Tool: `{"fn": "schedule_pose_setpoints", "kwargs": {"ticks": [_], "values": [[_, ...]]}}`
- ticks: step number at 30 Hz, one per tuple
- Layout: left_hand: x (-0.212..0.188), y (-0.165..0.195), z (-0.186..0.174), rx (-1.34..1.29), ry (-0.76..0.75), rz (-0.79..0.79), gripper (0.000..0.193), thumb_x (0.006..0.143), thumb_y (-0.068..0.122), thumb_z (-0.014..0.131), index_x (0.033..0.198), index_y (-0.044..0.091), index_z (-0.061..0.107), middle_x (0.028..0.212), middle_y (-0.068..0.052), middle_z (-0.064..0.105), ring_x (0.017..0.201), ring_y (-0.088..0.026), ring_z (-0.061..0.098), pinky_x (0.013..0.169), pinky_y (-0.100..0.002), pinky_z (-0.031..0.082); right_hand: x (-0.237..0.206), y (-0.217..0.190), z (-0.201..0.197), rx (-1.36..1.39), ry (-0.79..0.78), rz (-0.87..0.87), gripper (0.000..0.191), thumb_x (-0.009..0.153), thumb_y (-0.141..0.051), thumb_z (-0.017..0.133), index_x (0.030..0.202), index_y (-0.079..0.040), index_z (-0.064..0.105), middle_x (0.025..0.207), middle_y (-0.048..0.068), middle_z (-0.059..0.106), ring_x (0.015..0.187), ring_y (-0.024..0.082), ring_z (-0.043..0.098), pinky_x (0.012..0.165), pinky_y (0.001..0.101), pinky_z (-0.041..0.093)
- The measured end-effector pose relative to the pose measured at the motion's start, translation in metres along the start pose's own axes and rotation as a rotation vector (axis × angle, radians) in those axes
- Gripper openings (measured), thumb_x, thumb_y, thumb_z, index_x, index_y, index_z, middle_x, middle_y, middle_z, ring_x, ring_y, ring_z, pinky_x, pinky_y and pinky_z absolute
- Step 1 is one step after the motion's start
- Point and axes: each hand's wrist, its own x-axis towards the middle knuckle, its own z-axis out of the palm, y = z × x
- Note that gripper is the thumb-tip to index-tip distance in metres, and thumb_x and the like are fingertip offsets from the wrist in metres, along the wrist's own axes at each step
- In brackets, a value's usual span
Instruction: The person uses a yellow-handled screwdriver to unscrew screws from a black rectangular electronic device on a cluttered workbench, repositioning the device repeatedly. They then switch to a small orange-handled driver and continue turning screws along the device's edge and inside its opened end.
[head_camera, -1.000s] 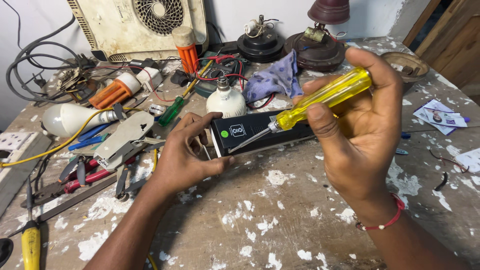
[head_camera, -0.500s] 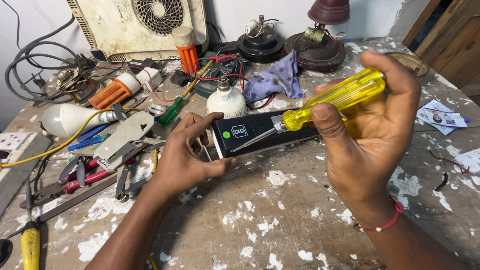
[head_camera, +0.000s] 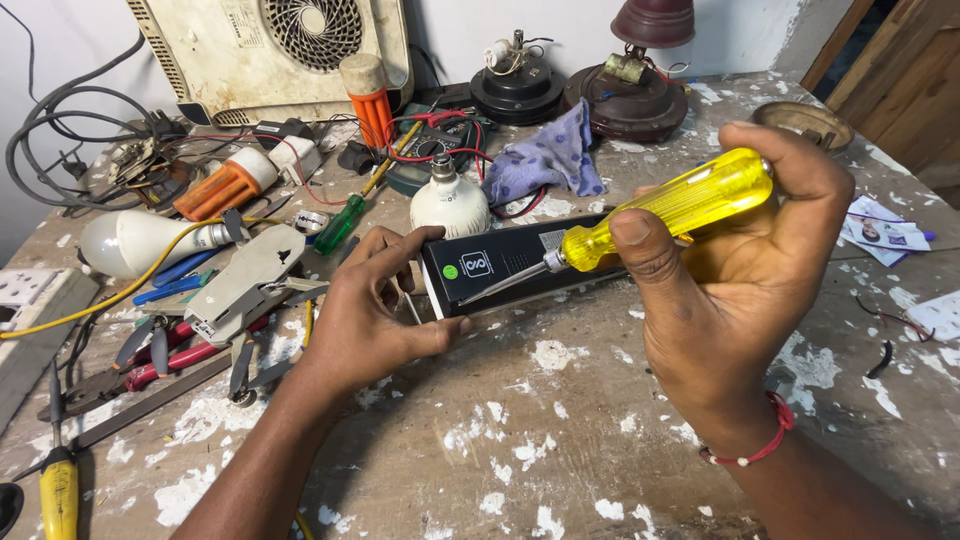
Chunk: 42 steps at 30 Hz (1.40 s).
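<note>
A black rectangular device (head_camera: 505, 262) with a green sticker lies on the paint-spattered workbench (head_camera: 520, 440). My left hand (head_camera: 365, 315) grips its near-left end, thumb under the edge and fingers on top. In my right hand (head_camera: 745, 290) is a screwdriver with a clear yellow handle (head_camera: 680, 205). Its metal shaft slants down and left, and the tip rests at the device's lower-left corner beside my left thumb. A red thread bracelet circles my right wrist.
A white bulb (head_camera: 450, 200) and a purple cloth (head_camera: 545, 160) lie just behind the device. Pliers, cutters and a green screwdriver (head_camera: 340, 225) clutter the left side. A fan-grilled appliance (head_camera: 290, 45) and lamp bases (head_camera: 630, 95) stand at the back. Papers (head_camera: 885, 225) lie at the right.
My right hand has tilted the yellow handle a little higher and to the right. The device and my left hand have stayed put.
</note>
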Motion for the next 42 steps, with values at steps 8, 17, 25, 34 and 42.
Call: {"fn": "schedule_pose_setpoints", "kwargs": {"ticks": [8, 17, 25, 34, 42], "values": [[-0.003, 0.002, -0.002, -0.008, -0.008, -0.012, 0.089, 0.056, 0.030, 0.094, 0.137, 0.006, 0.065, 0.090, -0.001, 0.053, 0.076, -0.013, 0.051, 0.063, -0.030, 0.046, -0.007, 0.000, 0.002, 0.008, 0.024, -0.036, 0.058, 0.110, -0.008, 0.080, 0.144, -0.005, 0.034, 0.126, 0.005, 0.045, 0.100, 0.014, 0.064, 0.095, 0.0274, 0.064], [-0.002, 0.001, -0.001, -0.008, -0.009, -0.016, 0.090, 0.055, 0.030, 0.094, 0.136, 0.006, 0.066, 0.089, -0.002, 0.052, 0.079, -0.014, 0.052, 0.065, -0.030, 0.047, -0.016, 0.005, -0.003, 0.027, 0.038, -0.059, 0.063, 0.109, -0.008, 0.084, 0.146, -0.008, 0.034, 0.133, 0.003, 0.044, 0.105, 0.011, 0.060, 0.097, 0.0254, 0.059], [-0.002, -0.001, 0.000, -0.032, -0.005, -0.007, 0.091, 0.055, 0.033, 0.093, 0.137, 0.006, 0.066, 0.089, -0.002, 0.053, 0.079, -0.014, 0.053, 0.065, -0.031, 0.047, -0.016, 0.005, -0.003, 0.017, 0.020, -0.044, 0.061, 0.109, -0.008, 0.082, 0.144, -0.009, 0.033, 0.133, 0.004, 0.043, 0.102, 0.013, 0.062, 0.095, 0.0262, 0.060], [-0.002, -0.001, -0.001, -0.002, -0.012, -0.003, 0.087, 0.055, 0.032, 0.093, 0.135, 0.006, 0.067, 0.089, -0.002, 0.053, 0.076, -0.014, 0.053, 0.062, -0.031, 0.047, -0.014, 0.001, -0.001, 0.000, 0.008, -0.052, 0.061, 0.108, -0.007, 0.084, 0.144, -0.008, 0.034, 0.133, 0.003, 0.043, 0.103, 0.013, 0.063, 0.095, 0.0264, 0.060], [-0.002, -0.001, 0.004, -0.015, -0.020, -0.007, 0.084, 0.056, 0.026, 0.093, 0.133, 0.005, 0.066, 0.091, -0.001, 0.053, 0.074, -0.013, 0.050, 0.059, -0.030, 0.046, 0.006, -0.008, -0.002, -0.004, -0.098, 0.006, 0.056, 0.107, -0.006, 0.078, 0.145, -0.002, 0.037, 0.130, 0.007, 0.048, 0.107, 0.016, 0.064, 0.101, 0.0288, 0.063]]}}
